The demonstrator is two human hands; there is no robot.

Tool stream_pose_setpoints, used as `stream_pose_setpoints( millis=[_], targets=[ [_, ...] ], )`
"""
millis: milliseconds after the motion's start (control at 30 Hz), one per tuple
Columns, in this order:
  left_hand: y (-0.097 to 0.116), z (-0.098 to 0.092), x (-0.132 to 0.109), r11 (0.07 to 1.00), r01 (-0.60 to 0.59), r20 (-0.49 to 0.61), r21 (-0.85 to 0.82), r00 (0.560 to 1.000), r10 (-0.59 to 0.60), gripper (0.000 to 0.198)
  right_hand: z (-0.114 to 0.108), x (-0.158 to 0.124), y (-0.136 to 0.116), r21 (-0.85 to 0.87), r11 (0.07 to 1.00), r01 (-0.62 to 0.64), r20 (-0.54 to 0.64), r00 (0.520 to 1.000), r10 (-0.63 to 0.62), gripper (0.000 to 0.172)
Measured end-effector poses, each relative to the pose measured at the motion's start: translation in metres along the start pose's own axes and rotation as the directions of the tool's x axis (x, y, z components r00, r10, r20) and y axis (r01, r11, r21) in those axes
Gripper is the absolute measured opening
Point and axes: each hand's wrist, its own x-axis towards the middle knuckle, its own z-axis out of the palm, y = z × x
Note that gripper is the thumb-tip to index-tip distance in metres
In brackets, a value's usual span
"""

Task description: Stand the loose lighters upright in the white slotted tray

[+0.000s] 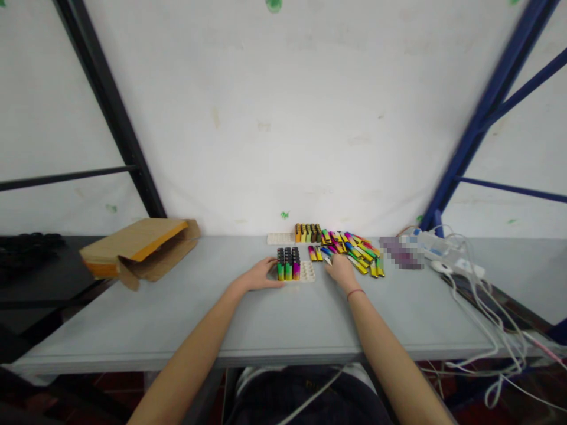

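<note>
A white tray (308,273) partly filled with upright colourful lighters (288,264) sits on the grey table (248,319). My left hand (262,275) rests against the tray's left side, fingers on it. My right hand (339,268) lies just right of the tray, fingertips touching a lighter at the edge of a loose pile of colourful lighters (354,251). Whether it grips that lighter is unclear. A second white tray (280,238) with several lighters standing in it is at the back by the wall.
An open cardboard box (137,251) lies on its side at the table's left. A white power strip with tangled cables (460,265) occupies the right side. A white wall stands directly behind the table, with dark and blue frame bars on either side.
</note>
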Motion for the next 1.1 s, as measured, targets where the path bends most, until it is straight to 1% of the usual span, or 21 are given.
stream_pose_setpoints(
  millis=[133, 200, 300, 367, 433, 500, 533, 567, 633, 700, 767, 800, 833, 900, 967, 1000, 1033, 1100],
  targets=[
    [0.000, 0.000, 0.000, 1.000, -0.005, -0.007, -0.011, 1.000, 0.004, 0.078, 0.001, 0.003, 0.005, 0.082, 0.996, 0.023, 0.047, 0.999, -0.027, 0.026],
    [-0.001, 0.000, 0.000, 1.000, -0.019, -0.009, -0.019, 1.000, 0.019, 0.077, 0.002, 0.004, 0.008, 0.127, 0.992, 0.015, 0.051, 0.998, -0.022, 0.024],
    [-0.003, 0.001, 0.001, 1.000, -0.022, -0.009, -0.021, 1.000, 0.022, 0.077, 0.004, 0.007, 0.011, 0.182, 0.983, -0.011, -0.001, 1.000, 0.011, 0.022],
    [-0.004, 0.001, 0.001, 1.000, -0.016, -0.005, -0.011, 1.000, 0.016, 0.076, 0.005, 0.009, 0.012, 0.289, 0.957, 0.032, -0.067, 0.998, -0.014, 0.025],
    [-0.003, 0.001, 0.001, 1.000, -0.012, -0.001, -0.001, 1.000, 0.012, 0.076, 0.006, 0.009, 0.010, 0.470, 0.872, 0.139, -0.146, 0.986, -0.078, 0.028],
    [-0.002, 0.000, 0.001, 1.000, -0.007, 0.001, 0.005, 1.000, 0.007, 0.077, 0.006, 0.009, 0.006, 0.645, 0.728, 0.234, -0.213, 0.969, -0.123, 0.029],
    [-0.001, 0.000, 0.001, 1.000, -0.004, 0.002, 0.006, 1.000, 0.004, 0.077, 0.005, 0.009, 0.004, 0.713, 0.655, 0.251, -0.226, 0.966, -0.125, 0.029],
    [-0.001, 0.000, 0.001, 1.000, -0.002, 0.004, 0.006, 1.000, 0.002, 0.077, 0.004, 0.009, 0.002, 0.768, 0.593, 0.241, -0.218, 0.970, -0.111, 0.029],
    [0.000, 0.000, 0.001, 1.000, -0.001, 0.007, 0.005, 1.000, 0.001, 0.078, 0.001, 0.008, -0.002, 0.855, 0.496, 0.149, -0.147, 0.988, -0.044, 0.026],
    [0.001, -0.001, 0.000, 1.000, 0.001, 0.008, 0.004, 1.000, -0.001, 0.077, -0.003, 0.008, -0.005, 0.919, 0.395, 0.005, -0.018, 0.999, 0.028, 0.023],
    [0.001, -0.001, 0.000, 1.000, 0.003, 0.008, 0.004, 1.000, -0.003, 0.077, -0.007, 0.006, -0.008, 0.950, 0.290, -0.111, 0.101, 0.994, 0.051, 0.018],
    [0.001, -0.001, 0.000, 1.000, 0.003, 0.008, 0.003, 1.000, -0.003, 0.076, -0.009, 0.005, -0.009, 0.960, 0.246, -0.135, 0.129, 0.991, 0.039, 0.017],
    [0.002, -0.001, 0.000, 1.000, 0.003, 0.008, 0.002, 1.000, -0.003, 0.076, -0.010, 0.004, -0.010, 0.968, 0.210, -0.135, 0.134, 0.991, 0.020, 0.019],
    [0.003, -0.002, 0.000, 1.000, 0.002, 0.007, -0.002, 1.000, -0.002, 0.075, -0.011, 0.002, -0.012, 0.984, 0.156, -0.090, 0.095, 0.995, -0.026, 0.025],
    [0.004, -0.002, -0.001, 1.000, 0.004, 0.007, -0.008, 1.000, -0.004, 0.075, -0.011, 0.000, -0.014, 0.991, 0.126, -0.045, 0.053, 0.997, -0.061, 0.031],
    [0.005, -0.003, -0.001, 1.000, 0.004, 0.007, -0.012, 1.000, -0.004, 0.075, -0.011, 0.000, -0.014, 0.992, 0.117, -0.041, 0.049, 0.996, -0.072, 0.033],
    [0.005, -0.003, -0.001, 1.000, 0.004, 0.006, -0.018, 1.000, -0.004, 0.076, -0.010, 0.000, -0.014, 0.993, 0.110, -0.051, 0.060, 0.995, -0.080, 0.035],
    [0.006, -0.003, -0.001, 1.000, 0.003, 0.002, -0.029, 1.000, -0.003, 0.078, -0.010, 0.001, -0.013, 0.988, 0.094, -0.123, 0.131, 0.988, -0.080, 0.041]
  ],
)
